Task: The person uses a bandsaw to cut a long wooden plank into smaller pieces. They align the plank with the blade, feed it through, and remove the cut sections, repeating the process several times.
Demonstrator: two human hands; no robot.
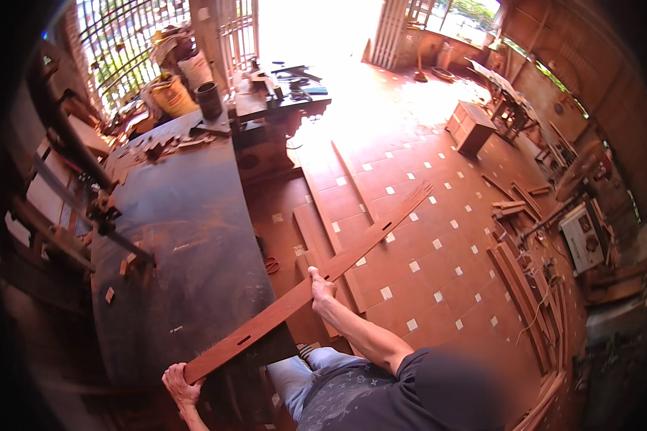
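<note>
We hold a long reddish wooden slat (305, 291) with both hands. Our left hand (180, 386) grasps its near end at 7 o'clock, fingers closed around the end. Our right hand (321, 286) grips the slat near its middle, close to the picture centre. The slat has small slots cut in it and runs from 7 o'clock up toward 2 o'clock, its near part lying over the edge of the dark bench (194, 237) and its far end above the tiled floor (424, 237). More planks (316, 237) lie on the floor just beside the bench. A dark cup (209, 99) stands at 11 o'clock.
</note>
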